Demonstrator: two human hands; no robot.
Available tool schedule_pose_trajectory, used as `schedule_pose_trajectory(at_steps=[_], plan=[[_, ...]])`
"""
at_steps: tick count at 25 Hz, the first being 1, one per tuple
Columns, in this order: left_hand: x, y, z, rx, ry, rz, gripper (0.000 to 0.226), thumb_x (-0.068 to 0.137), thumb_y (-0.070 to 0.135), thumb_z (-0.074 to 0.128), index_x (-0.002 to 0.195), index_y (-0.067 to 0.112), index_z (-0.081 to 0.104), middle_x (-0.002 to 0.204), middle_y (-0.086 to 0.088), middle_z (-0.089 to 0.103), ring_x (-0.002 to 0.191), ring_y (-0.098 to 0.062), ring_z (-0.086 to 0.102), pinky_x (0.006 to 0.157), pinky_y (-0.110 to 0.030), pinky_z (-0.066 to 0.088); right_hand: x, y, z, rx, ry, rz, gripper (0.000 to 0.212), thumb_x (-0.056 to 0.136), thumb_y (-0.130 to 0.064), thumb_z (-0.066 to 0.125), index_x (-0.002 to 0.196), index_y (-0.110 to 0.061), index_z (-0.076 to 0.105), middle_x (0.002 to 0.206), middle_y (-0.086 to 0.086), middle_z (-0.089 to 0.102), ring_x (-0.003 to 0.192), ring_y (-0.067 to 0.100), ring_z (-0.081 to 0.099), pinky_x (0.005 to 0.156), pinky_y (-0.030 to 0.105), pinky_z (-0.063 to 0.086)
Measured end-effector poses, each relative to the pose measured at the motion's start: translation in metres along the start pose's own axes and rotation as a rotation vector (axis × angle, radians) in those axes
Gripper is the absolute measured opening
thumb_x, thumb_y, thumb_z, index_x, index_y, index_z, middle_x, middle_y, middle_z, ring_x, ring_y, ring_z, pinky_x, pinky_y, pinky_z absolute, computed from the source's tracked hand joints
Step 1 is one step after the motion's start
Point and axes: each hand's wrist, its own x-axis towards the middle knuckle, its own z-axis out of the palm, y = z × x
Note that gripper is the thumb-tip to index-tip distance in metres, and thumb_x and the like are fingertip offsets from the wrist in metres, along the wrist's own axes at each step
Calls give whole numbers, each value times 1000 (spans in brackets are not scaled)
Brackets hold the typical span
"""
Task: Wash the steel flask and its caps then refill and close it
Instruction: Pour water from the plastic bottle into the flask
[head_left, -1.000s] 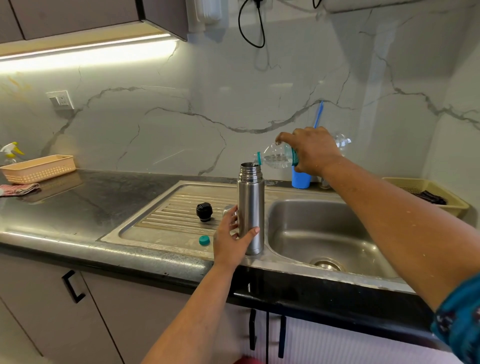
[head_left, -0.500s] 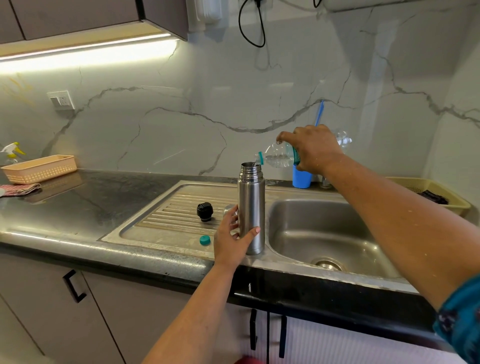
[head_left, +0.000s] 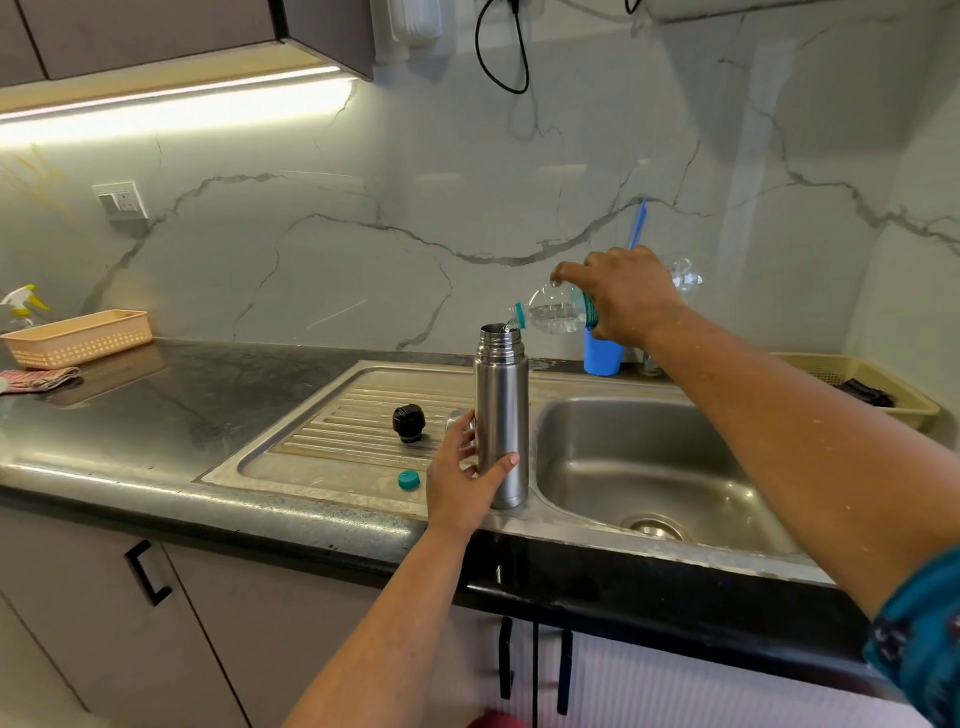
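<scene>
The steel flask (head_left: 502, 415) stands upright and uncapped on the sink's rim between drainboard and basin. My left hand (head_left: 462, 473) grips its lower body. My right hand (head_left: 621, 293) holds a clear plastic water bottle (head_left: 556, 312) tipped almost level, its mouth over the flask's opening, and water runs in. The black inner stopper (head_left: 408, 423) sits on the drainboard (head_left: 332, 431). A steel outer cap (head_left: 458, 418) is partly hidden behind my left hand. The bottle's small teal cap (head_left: 409, 480) lies near the front edge.
The sink basin (head_left: 644, 467) lies to the right. A blue cup (head_left: 602, 353) stands behind it. A yellow basket (head_left: 878, 387) sits at far right. On the dark counter at left are a peach basket (head_left: 78, 338), a cloth (head_left: 39, 378) and a spray bottle (head_left: 21, 301).
The water bottle has tipped a little further toward the flask mouth. The left hand and flask have stayed put.
</scene>
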Motion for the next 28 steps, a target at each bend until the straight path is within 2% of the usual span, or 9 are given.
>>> schedule_pose_trajectory(at_steps=[7, 20, 28], plan=[[-1, 2, -1, 7, -6, 3, 77, 73, 28, 88, 135, 44, 46, 115, 19, 58, 104, 4, 59, 78, -14, 49, -1, 0, 0, 3, 17, 0, 76, 73, -30, 81, 136, -34, 39, 111, 5, 61, 102, 24, 58, 94, 42, 43], [-2, 3, -1, 5, -2, 14, 75, 72, 29, 88, 129, 51, 45, 116, 18, 59, 106, 0, 60, 85, -22, 53, -1, 0, -1, 3, 31, -16, 75, 74, -30, 81, 137, -33, 40, 111, 6, 61, 104, 26, 58, 95, 43, 43], [-1, 3, -1, 5, -7, 9, 76, 72, 29, 88, 133, 46, 46, 115, 19, 59, 105, 3, 59, 87, -24, 54, -2, -1, -1, 3, 31, -14, 74, 75, -29, 79, 137, -33, 39, 112, 6, 60, 104, 25, 57, 95, 42, 42]])
